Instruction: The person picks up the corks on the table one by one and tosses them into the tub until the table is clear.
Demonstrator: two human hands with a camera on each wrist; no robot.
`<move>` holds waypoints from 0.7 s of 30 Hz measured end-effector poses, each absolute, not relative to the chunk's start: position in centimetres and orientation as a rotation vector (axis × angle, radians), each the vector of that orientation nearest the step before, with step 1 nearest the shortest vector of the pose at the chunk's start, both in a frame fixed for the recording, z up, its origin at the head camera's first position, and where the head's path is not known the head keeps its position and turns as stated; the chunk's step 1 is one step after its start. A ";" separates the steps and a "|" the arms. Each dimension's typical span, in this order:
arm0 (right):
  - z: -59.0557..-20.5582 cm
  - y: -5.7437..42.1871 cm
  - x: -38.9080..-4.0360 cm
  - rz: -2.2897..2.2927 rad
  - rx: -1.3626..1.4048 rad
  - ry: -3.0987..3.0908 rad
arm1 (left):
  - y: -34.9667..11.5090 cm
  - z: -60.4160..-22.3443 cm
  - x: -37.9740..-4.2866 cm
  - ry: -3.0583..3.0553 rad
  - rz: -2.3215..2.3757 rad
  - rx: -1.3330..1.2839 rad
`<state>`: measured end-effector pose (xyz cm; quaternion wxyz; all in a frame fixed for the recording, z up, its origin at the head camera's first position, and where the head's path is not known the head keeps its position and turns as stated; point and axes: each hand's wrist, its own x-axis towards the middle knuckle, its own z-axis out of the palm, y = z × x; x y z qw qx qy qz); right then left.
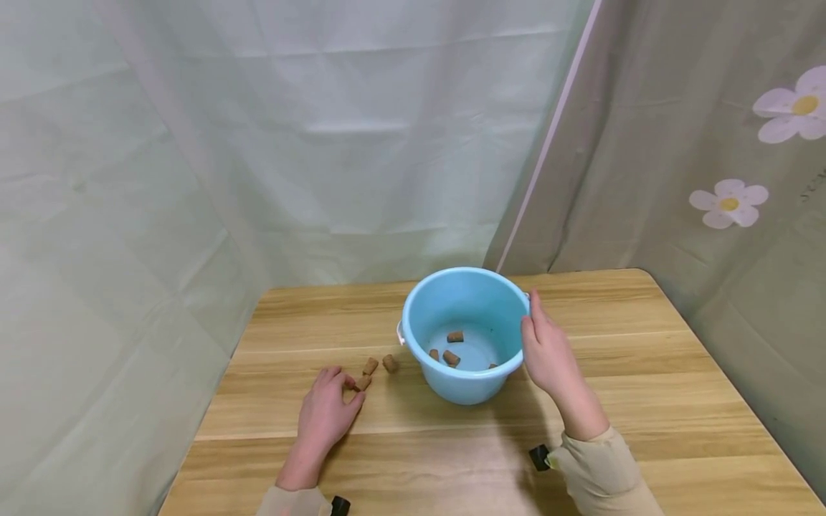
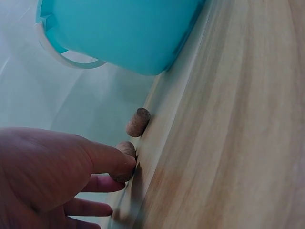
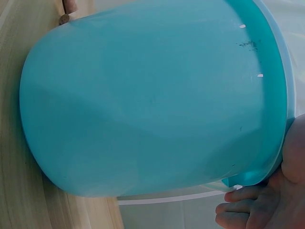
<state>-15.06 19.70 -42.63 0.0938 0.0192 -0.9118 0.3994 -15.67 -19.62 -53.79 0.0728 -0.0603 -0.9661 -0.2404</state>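
A light blue bucket (image 1: 466,387) stands on the wooden table, with several brown corks (image 1: 455,336) lying on its bottom. My right hand (image 1: 551,355) grips the bucket's rim on the right side; in the right wrist view its fingers (image 3: 238,207) are curled below the rim beside the handle lug. Left of the bucket, my left hand (image 1: 327,408) pinches a cork (image 1: 363,383) between thumb and forefinger at the tabletop. Two more corks lie just beyond it, one (image 1: 371,366) close to the fingertips and one (image 1: 390,363) nearer the bucket.
The wooden table (image 1: 613,380) ends at the back against a pale curtain (image 1: 361,179). A grey-brown curtain (image 1: 645,143) with flower prints hangs on the right. The bucket's white handle (image 2: 71,62) hangs down along its side.
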 end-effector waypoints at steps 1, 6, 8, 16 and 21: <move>-42.6 19.7 -15.0 1.185 0.056 -2.705 | -19.6 -53.8 -15.6 -2.903 -0.722 -0.182; -42.6 19.7 -15.0 1.182 0.049 -2.708 | -19.8 -53.8 -15.5 -2.906 -0.724 -0.185; -42.5 19.7 -15.0 1.179 0.047 -2.712 | -19.8 -53.8 -15.5 -2.907 -0.727 -0.182; -42.5 19.6 -15.0 1.164 0.051 -2.717 | -20.1 -53.9 -15.5 -2.902 -0.738 -0.169; -42.6 19.6 -15.1 1.176 0.057 -2.712 | -20.1 -53.9 -15.5 -2.894 -0.734 -0.170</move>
